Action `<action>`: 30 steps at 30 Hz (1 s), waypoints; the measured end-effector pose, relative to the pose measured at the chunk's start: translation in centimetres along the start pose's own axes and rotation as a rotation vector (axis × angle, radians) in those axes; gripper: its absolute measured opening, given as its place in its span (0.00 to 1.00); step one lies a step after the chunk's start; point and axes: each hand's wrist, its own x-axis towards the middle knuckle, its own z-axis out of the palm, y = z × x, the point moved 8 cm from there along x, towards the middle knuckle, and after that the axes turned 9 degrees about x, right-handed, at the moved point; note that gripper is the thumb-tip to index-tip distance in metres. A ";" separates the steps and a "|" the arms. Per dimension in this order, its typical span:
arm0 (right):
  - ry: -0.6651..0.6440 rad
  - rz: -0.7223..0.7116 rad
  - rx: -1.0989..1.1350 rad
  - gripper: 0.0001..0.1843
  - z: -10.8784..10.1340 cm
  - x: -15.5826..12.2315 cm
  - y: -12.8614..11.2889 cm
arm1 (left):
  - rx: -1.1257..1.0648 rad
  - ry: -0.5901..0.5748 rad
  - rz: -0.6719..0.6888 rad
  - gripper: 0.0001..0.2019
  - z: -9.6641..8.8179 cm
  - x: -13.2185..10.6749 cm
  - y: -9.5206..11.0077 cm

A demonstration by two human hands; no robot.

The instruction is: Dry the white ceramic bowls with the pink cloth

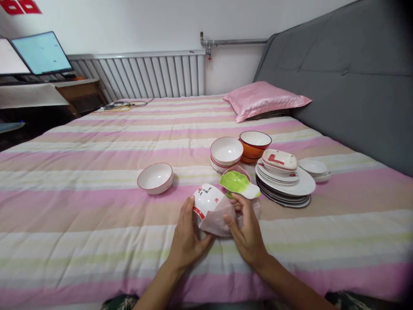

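My left hand (187, 234) curls round a small white bowl (206, 200) with red markings, held tilted on its side above the striped bed. My right hand (247, 230) presses a pale pink cloth (219, 219) against the bowl's underside, fingers closed on the cloth. Just beyond my right fingers lies a green leaf-shaped dish (238, 184).
A lone white bowl with red rim (155, 177) sits to the left. Stacked white bowls (226, 153), an orange bowl (254, 145), a pile of plates (287, 185) with a small rectangular dish and small saucers (313, 168) lie right. Pink pillow (264, 100), grey headboard, radiator behind.
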 end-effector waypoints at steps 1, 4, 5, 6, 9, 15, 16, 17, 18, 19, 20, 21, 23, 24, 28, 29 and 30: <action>0.011 0.027 0.028 0.26 -0.1 -0.2 0.2 | 0.001 0.000 0.000 0.46 0.0 0.0 0.0; -0.015 0.075 0.141 0.24 0.0 -0.5 0.6 | -0.026 -0.010 -0.023 0.46 0.0 -0.2 0.0; -0.035 0.091 0.188 0.24 0.1 -0.5 0.7 | -0.043 -0.014 -0.033 0.45 0.1 -0.2 0.0; -0.056 0.107 0.231 0.25 0.2 -0.5 0.8 | -0.062 -0.016 -0.042 0.45 0.1 -0.3 0.0; -0.134 0.159 0.280 0.29 0.8 -0.3 1.0 | -0.094 -0.009 -0.043 0.45 0.3 -0.3 0.2; -0.240 0.223 0.430 0.25 0.9 0.2 0.5 | -0.079 0.006 0.006 0.45 0.7 -0.1 1.0; -0.244 0.225 0.452 0.25 0.7 0.3 0.2 | -0.102 0.003 0.001 0.46 0.8 -0.1 1.2; -0.241 0.226 0.463 0.25 0.5 0.4 -0.2 | -0.128 -0.002 -0.009 0.46 0.9 -0.1 1.3; -0.233 0.230 0.465 0.25 0.2 0.5 -0.5 | -0.152 -0.012 -0.023 0.47 1.1 -0.2 1.4; -0.220 0.237 0.459 0.24 0.0 0.6 -0.8 | -0.173 -0.023 -0.041 0.48 1.4 -0.2 1.5; -0.201 0.249 0.451 0.24 -0.3 0.7 -0.9 | -0.190 -0.036 -0.057 0.49 1.7 -0.3 1.6; -0.181 0.268 0.448 0.23 -0.5 0.8 -0.9 | -0.204 -0.053 -0.070 0.49 2.0 -0.3 1.6; -0.146 0.301 0.475 0.22 -0.8 1.0 -0.8 | -0.244 -0.076 -0.074 0.49 2.7 -0.3 1.4; -0.137 0.306 0.501 0.22 -0.7 1.2 -0.8 | -0.265 -0.081 -0.065 0.49 2.9 -0.2 1.4; -0.136 0.278 0.471 0.20 -0.3 1.9 -0.7 | -0.270 -0.066 -0.034 0.49 3.2 0.2 0.9; -0.127 0.270 0.410 0.20 -0.3 2.1 -0.5 | -0.263 -0.063 -0.030 0.49 3.1 0.3 0.8; -0.115 0.256 0.347 0.20 -0.3 2.2 -0.4 | -0.262 -0.059 -0.027 0.49 3.1 0.4 0.7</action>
